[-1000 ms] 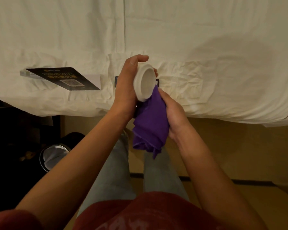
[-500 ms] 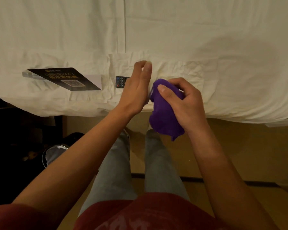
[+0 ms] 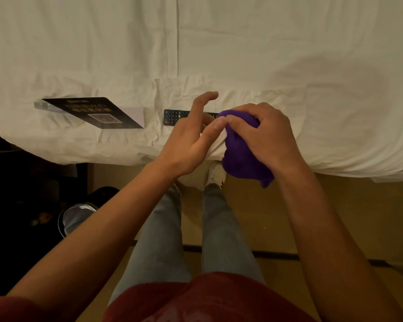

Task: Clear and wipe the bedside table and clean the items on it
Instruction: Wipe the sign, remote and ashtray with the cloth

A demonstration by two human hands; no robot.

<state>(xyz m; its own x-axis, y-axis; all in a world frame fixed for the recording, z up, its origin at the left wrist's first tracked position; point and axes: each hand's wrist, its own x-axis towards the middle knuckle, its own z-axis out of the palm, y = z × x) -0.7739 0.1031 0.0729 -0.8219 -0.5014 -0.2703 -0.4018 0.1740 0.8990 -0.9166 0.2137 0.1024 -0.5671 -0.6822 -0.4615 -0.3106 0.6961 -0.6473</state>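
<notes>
- Moved since a second ago: white cup no longer out in plain sight with its open mouth facing the camera, now almost swallowed by the purple cloth point(image 3: 242, 154), just a sliver of white point(image 3: 223, 133) peeking out at the cloth's left side.
- Can't really tell which way the cup points or where its long axis runs, too much of it covered.
- Right hand point(image 3: 265, 138) wrapped over the top of the cloth, fingers curled round the bundle and gripping it, a loose tail of cloth hanging down below the palm.
- Left hand point(image 3: 191, 140) shifted too: was clamped round the cup, now fingers mostly straight and fanned out, thumb tip touching the white sliver and cloth, other fingers lifted above the bed.
- Whole bundle held up in the air over the near edge of the bed point(image 3: 289, 66), around the middle of that edge.
- Remote point(image 3: 175, 116) lying flat on the sheet near the same edge, long axis running left-right along it, left end showing, right end hidden behind the hands.
- Black card with a QR code point(image 3: 98, 113) flat on the sheet further left, near the bed's near-left corner, well apart from the hands.
- Down on the floor left of the legs, round bin with a clear liner point(image 3: 75, 217), sitting in the dark patch.
</notes>
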